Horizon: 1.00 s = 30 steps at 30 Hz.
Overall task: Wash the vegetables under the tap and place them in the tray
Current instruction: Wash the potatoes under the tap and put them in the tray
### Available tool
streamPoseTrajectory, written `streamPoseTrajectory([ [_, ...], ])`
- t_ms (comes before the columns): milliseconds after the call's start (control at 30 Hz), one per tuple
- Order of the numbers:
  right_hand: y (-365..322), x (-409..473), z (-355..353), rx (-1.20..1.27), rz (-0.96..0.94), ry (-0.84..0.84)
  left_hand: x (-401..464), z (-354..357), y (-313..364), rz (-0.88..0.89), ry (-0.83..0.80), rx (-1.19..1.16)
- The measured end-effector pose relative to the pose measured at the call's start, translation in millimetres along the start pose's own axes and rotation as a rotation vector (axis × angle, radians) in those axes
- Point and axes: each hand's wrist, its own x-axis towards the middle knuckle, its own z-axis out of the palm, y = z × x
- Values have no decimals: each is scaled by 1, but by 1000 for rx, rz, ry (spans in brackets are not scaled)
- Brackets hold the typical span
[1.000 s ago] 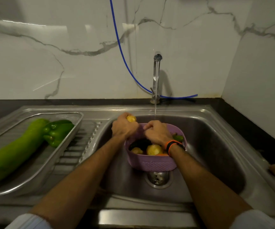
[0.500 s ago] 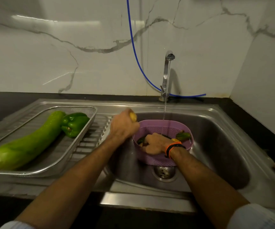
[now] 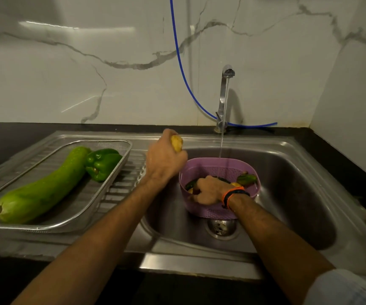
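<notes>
- Since a second ago, the left hand (image 3: 165, 159) has moved away from the purple basket (image 3: 213, 211) and now sits over the left edge of the sink (image 3: 287, 194), nearer the tray (image 3: 111, 188).
- Its fingers are curled tight around a yellow potato (image 3: 176, 143). One end of the potato pokes out the top of the fist, and the rest is hidden in the palm.
- Back then the right hand (image 3: 208, 190) was up by the basket's rim. Now it is down inside the basket, among the vegetables.
- Its fingers curl down into the pile, but I cannot tell if they are holding one or just touching.
- An orange and black band (image 3: 232, 194) is on the right wrist.
- Water runs from the tap (image 3: 225, 95) in a thin line and falls into the back of the basket, behind the right hand and not touching it.
- A green vegetable (image 3: 247, 179) rests against the right side of the basket, and a bit of something yellow shows just beside the wrist.
- On the left, the metal tray sits on the draining board. A long green gourd (image 3: 43, 188) lies in it, and a green pepper (image 3: 102, 164) touches the gourd's far end.
- A blue hose (image 3: 182, 69) hangs down the white wall to the tap's base.
</notes>
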Motion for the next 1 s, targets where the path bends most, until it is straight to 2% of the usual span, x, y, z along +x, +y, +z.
streamPoseTrajectory([
  [67,-2,-3,-2,2,-3,-5,-3,1,2,3,-44,39],
  [167,-3,-5,-4,5,-10,-5,-18,17,-15,-109,-307,201],
  [233,-3,-6,-6,17,-2,11,-25,21,-23,-125,-365,242],
  [400,-16,-15,-23,48,-40,110,-16,-17,-15,-121,-241,125],
  [533,-39,-21,-46,241,-54,252,-7,-67,-13,-125,-153,76],
  [733,-115,-37,-63,380,-204,304,-20,-139,-22,-167,-84,97],
  [900,-169,-54,-50,294,-315,313,-40,-175,-55,-281,-81,112],
  [1000,-184,-55,-43,282,-314,373,-48,-179,-75,-315,-90,91],
])
